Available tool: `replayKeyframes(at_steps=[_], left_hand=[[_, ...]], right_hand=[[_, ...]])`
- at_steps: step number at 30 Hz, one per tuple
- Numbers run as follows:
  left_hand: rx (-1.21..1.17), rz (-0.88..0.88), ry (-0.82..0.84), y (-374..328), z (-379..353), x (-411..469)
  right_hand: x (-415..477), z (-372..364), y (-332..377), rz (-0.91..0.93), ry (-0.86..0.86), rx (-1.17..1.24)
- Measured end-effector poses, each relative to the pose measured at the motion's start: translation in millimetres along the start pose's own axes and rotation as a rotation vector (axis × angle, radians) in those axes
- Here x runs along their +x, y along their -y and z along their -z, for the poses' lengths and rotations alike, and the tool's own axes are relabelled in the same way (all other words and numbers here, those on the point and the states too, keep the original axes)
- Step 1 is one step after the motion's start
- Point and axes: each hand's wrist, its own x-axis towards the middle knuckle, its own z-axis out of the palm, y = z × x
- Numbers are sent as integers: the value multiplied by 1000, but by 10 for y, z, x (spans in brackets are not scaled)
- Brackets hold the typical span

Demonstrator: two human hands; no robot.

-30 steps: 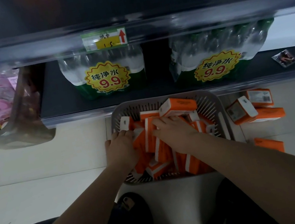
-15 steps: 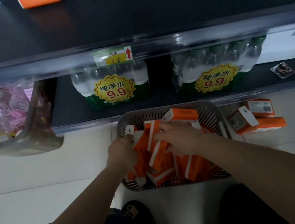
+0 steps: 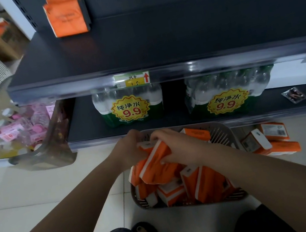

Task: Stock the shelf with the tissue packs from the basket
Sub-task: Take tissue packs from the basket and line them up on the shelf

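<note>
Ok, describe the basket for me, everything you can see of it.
The basket is grey, plastic by its look, with slatted walls and rounded corners. It sits level on the pale tiled floor, far rim at the front edge of the lowest shelf; contact there is unclear. Orange-and-white tissue packs lie jumbled inside. The left hand and right hand grip a bunch of packs above its far left part, hiding that wall.

A dark upper shelf (image 3: 175,36) is carrying a small stack of orange tissue packs (image 3: 66,14) at its back left. The lower shelf (image 3: 89,128) is holding two bottled-water packs (image 3: 129,107), a white box (image 3: 292,75) and a small wrapper (image 3: 294,95). A grey basket (image 3: 221,134) and several loose orange packs (image 3: 269,140) are lying on the white tiled floor (image 3: 39,197).
</note>
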Motion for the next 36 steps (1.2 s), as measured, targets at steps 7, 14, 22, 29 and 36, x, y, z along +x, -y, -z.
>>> replayKeyframes(at_steps=[7,14,22,29,36], left_hand=[[-96,14,58,-32,247,56],[-280,14,76,-215,557,41],[-214,-23,18,-457,994,-10],[-130,-107,-46,-537,1332,0],[-396,-149,-159,-363,1728,-15]], right_hand=[[28,77,87,-2,-109,90],[69,199,305,36,-186,191],[130,424,503,-12,-253,593],[320,624,698,-62,-202,724],[623,767,942,-73,-217,808]])
